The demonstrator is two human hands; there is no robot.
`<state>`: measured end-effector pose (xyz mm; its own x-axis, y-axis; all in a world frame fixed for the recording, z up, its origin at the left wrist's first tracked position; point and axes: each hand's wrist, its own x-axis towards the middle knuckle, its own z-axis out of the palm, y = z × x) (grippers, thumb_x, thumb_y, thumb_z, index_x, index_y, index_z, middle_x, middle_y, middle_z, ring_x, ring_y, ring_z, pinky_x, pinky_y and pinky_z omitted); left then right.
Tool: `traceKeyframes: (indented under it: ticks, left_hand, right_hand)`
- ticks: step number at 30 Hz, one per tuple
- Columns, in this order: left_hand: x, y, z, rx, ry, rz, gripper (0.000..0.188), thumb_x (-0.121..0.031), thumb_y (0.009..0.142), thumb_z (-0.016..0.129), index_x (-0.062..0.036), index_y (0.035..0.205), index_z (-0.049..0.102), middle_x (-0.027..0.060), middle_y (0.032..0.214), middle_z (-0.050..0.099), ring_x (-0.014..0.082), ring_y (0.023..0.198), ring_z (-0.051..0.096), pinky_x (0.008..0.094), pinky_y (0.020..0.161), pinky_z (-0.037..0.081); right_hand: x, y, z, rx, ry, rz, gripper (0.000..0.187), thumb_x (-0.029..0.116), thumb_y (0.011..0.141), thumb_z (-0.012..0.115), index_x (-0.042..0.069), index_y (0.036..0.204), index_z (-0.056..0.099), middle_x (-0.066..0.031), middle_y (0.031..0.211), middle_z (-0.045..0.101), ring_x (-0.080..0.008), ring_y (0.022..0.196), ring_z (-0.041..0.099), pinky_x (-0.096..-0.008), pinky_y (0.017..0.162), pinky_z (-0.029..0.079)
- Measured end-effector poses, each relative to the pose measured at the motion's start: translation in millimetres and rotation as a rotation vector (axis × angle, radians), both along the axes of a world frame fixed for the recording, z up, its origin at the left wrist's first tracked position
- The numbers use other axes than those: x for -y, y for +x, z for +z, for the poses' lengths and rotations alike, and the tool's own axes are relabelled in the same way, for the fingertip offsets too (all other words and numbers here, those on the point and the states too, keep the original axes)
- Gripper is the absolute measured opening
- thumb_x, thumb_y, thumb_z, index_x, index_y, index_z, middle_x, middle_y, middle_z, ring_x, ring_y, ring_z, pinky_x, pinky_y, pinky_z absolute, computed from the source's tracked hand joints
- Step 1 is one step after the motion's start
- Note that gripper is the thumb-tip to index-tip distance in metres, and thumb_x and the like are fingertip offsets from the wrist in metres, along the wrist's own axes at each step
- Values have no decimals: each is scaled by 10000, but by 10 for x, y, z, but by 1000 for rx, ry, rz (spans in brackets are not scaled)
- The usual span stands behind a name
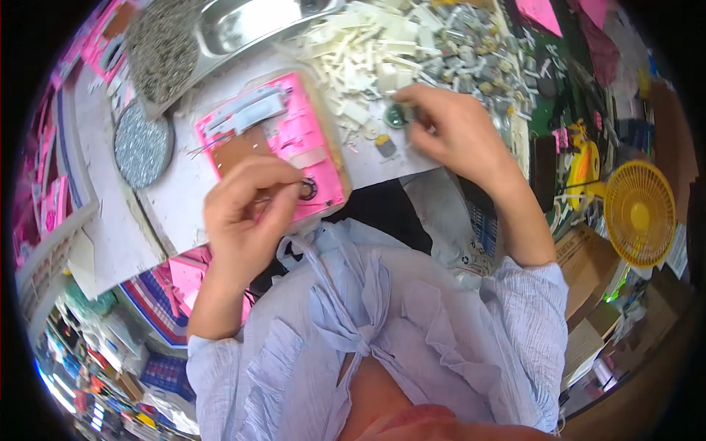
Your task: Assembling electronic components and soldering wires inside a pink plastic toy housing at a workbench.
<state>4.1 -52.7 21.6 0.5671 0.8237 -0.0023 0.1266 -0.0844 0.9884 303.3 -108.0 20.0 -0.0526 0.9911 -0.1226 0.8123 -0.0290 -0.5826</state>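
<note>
My left hand (246,213) is closed at the near edge of a pink fixture block (294,140), pinching a thin metal pin beside a small dark round part (307,189) seated in the block. My right hand (448,128) reaches to the edge of a heap of white plastic pieces (368,55) and pinches a small green round part (397,115). A small dark piece (385,147) lies on the white worktop (184,198) between the hands.
A steel tray (250,26) and a round dish of tiny metal parts (142,147) stand at the back left. Grey small parts (478,59) pile at the back right. A yellow fan (640,213) stands to the right, with cardboard boxes below it.
</note>
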Motion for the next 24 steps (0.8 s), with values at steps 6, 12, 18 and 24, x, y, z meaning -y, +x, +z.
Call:
traceKeyframes:
  ticks: [6, 12, 18, 24]
  left_hand:
    - [271, 63, -184, 35, -32, 77, 268, 66, 846, 726, 11, 1095, 643, 94, 965, 704, 158, 874, 714, 272, 766, 586]
    - [273, -9, -219, 56, 20, 76, 321, 51, 850, 746, -5, 1129, 597, 98, 979, 701, 173, 876, 723, 283, 751, 599]
    - [285, -23, -236, 103, -48, 81, 317, 51, 850, 746, -10, 1120, 590, 96, 974, 697, 169, 883, 723, 282, 755, 602]
    - [294, -17, -207, 174, -106, 92, 298, 52, 849, 747, -9, 1100, 599, 91, 967, 695, 161, 880, 716, 282, 775, 598]
  right_hand:
    - [188, -603, 67, -1118, -235, -194, 432, 13, 900, 714, 15, 1314, 589, 23, 851, 639, -37, 748, 570, -198, 670, 448]
    - [112, -849, -16, -1492, -490, -144, 449, 0, 923, 684, -2, 1353, 553, -11, 862, 633, -52, 698, 555, -193, 574, 415]
    - [76, -845, -22, -1375, -488, -158, 449, -4, 929, 674, -8, 1360, 547, -8, 831, 615, -49, 669, 542, -191, 560, 403]
    - [148, -970, -8, -1204, -277, -189, 436, -20, 896, 706, -5, 1313, 577, -12, 818, 625, -65, 657, 570, -213, 586, 461]
